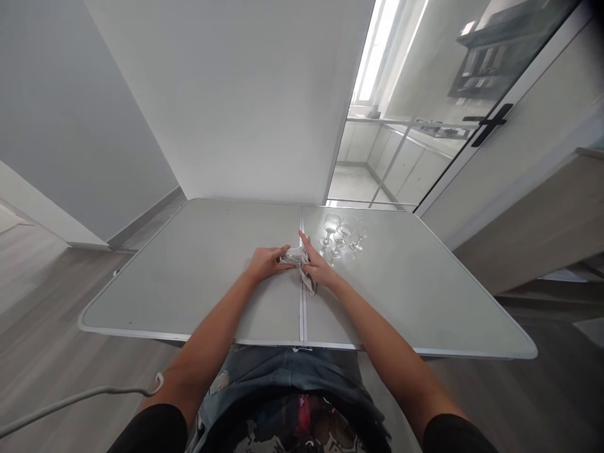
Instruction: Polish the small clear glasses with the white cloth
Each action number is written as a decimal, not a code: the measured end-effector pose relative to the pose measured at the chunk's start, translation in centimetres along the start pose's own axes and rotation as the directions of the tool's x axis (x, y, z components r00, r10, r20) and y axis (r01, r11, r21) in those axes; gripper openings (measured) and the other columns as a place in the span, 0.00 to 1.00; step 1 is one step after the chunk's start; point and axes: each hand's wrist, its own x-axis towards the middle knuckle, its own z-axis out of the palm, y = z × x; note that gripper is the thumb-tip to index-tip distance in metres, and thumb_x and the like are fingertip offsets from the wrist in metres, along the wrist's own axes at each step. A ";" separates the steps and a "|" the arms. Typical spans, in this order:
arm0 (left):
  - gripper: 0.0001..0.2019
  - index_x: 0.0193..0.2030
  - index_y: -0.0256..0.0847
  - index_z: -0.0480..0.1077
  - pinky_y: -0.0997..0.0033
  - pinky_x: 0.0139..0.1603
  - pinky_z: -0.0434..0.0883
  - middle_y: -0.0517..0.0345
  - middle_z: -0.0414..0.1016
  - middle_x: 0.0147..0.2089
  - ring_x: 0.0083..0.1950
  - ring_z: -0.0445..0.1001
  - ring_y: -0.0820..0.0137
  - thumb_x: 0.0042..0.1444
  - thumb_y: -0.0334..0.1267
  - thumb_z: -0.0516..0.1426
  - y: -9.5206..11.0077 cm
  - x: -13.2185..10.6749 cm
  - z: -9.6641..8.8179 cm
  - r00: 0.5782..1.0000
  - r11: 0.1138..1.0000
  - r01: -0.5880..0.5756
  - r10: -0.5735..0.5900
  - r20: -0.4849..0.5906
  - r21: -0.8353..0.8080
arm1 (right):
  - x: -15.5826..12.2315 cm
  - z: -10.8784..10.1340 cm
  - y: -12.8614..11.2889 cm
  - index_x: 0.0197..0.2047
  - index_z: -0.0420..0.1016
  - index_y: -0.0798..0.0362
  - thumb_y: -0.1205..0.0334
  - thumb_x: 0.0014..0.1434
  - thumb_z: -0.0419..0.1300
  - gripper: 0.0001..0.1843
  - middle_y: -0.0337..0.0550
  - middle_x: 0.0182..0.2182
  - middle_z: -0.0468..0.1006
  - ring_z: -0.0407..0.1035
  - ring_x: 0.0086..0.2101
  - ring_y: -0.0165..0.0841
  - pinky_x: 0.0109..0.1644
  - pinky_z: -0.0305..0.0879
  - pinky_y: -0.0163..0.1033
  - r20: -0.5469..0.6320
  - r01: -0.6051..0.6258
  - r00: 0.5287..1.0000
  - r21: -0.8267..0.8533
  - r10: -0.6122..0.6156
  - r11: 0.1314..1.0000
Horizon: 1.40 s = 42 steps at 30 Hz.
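A clear stemmed glass [291, 255] lies sideways between my hands, just above the middle of the table. My left hand [267, 262] grips one end of the glass, with thumb and fingers around it. At the other end, my right hand [319, 267] is closed on a pale cloth [309, 284], pressing it against the glass. A loose part of the cloth hangs down below the fingers. Which part of the glass the cloth covers is hidden by my right hand. Several similar glasses [331, 225] stand upright close together beyond my right hand.
The light grey folding table [189, 277] has a seam down its middle and a white rim. Its far edge stands near a white wall [245, 107]. A sliding glass door [406, 107] with a black handle is at the right. A white cable [94, 393] crosses the lower left.
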 end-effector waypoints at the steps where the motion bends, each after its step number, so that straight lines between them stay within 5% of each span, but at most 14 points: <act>1: 0.32 0.58 0.44 0.75 0.72 0.30 0.58 0.56 0.81 0.31 0.30 0.76 0.70 0.55 0.64 0.60 0.0 0.0 0.0 1.000 1.000 0.004 -0.004 -0.009 0.013 | 0.1 0.0 0.0 0.77 0.32 0.47 0.73 0.51 0.52 0.55 0.38 0.38 0.75 0.69 0.39 0.36 0.53 0.67 0.45 0.007 0.003 1.000 -0.040 -0.003 0.999; 7: 0.31 0.57 0.46 0.76 0.71 0.29 0.55 0.54 0.80 0.31 0.30 0.76 0.68 0.53 0.64 0.61 -0.2 0.3 -0.2 0.998 0.997 0.054 -0.051 -0.047 0.057 | 0.7 -0.4 0.1 0.76 0.44 0.46 0.74 0.48 0.51 0.53 0.36 0.31 0.71 0.64 0.33 0.35 0.48 0.66 0.45 -0.073 0.007 0.997 -0.139 -0.018 0.990; 12: 0.32 0.56 0.46 0.76 0.73 0.30 0.58 0.58 0.80 0.30 0.29 0.75 0.72 0.51 0.65 0.63 -0.2 0.3 -0.7 0.999 0.999 0.046 -0.047 -0.026 -0.016 | 0.7 -0.5 0.0 0.68 0.63 0.46 0.71 0.42 0.54 0.46 0.38 0.38 0.72 0.65 0.36 0.34 0.45 0.65 0.39 -0.190 -0.035 0.979 0.202 0.074 0.979; 18: 0.32 0.55 0.46 0.77 0.74 0.31 0.61 0.60 0.79 0.29 0.29 0.74 0.74 0.51 0.65 0.62 0.1 0.4 -1.0 0.997 0.996 0.056 -0.060 -0.043 -0.074 | 0.4 -0.8 -0.4 0.64 0.65 0.45 0.69 0.41 0.57 0.44 0.33 0.29 0.66 0.58 0.28 0.29 0.29 0.56 0.32 -0.225 -0.066 0.954 0.492 0.200 0.868; 23: 0.33 0.56 0.44 0.76 0.74 0.31 0.61 0.59 0.78 0.30 0.29 0.73 0.73 0.52 0.66 0.62 0.3 0.4 -1.2 0.998 0.994 0.067 -0.069 -0.014 -0.082 | 0.4 -0.6 -0.3 0.66 0.63 0.44 0.70 0.42 0.56 0.45 0.36 0.33 0.68 0.62 0.33 0.31 0.36 0.62 0.34 -0.211 -0.050 0.967 0.402 0.146 0.914; 28: 0.32 0.57 0.45 0.75 0.73 0.30 0.58 0.57 0.79 0.30 0.29 0.74 0.71 0.54 0.66 0.60 0.0 0.4 -1.0 0.997 0.997 0.077 -0.077 -0.001 -0.002 | 0.3 -0.1 -0.1 0.75 0.47 0.47 0.71 0.47 0.54 0.52 0.42 0.45 0.73 0.67 0.42 0.36 0.53 0.65 0.43 -0.122 -0.053 0.990 0.124 0.068 0.991; 34: 0.31 0.57 0.45 0.75 0.71 0.29 0.56 0.53 0.81 0.32 0.31 0.76 0.68 0.54 0.63 0.61 -0.6 0.1 -0.6 0.999 0.998 0.031 -0.033 0.033 0.056 | 0.3 0.1 0.6 0.76 0.44 0.45 0.75 0.49 0.51 0.52 0.34 0.30 0.71 0.63 0.30 0.33 0.46 0.65 0.42 0.016 -0.041 0.999 -0.157 0.044 0.987; 39: 0.32 0.57 0.45 0.76 0.72 0.30 0.57 0.55 0.81 0.33 0.31 0.76 0.69 0.52 0.64 0.63 -0.7 0.2 -1.2 0.998 0.999 0.034 -0.035 0.044 0.034 | 0.7 -0.2 0.5 0.69 0.61 0.45 0.74 0.45 0.52 0.46 0.36 0.36 0.72 0.64 0.34 0.32 0.42 0.64 0.37 -0.044 -0.062 0.997 0.046 0.064 0.997; 42: 0.33 0.56 0.45 0.76 0.74 0.31 0.60 0.57 0.80 0.31 0.30 0.75 0.71 0.51 0.65 0.63 -0.6 0.2 -1.4 0.998 0.998 0.057 -0.056 0.033 -0.039 | 0.5 -0.5 0.1 0.67 0.62 0.46 0.72 0.43 0.54 0.45 0.37 0.35 0.71 0.64 0.33 0.32 0.38 0.63 0.34 -0.082 -0.081 0.991 0.251 0.105 0.964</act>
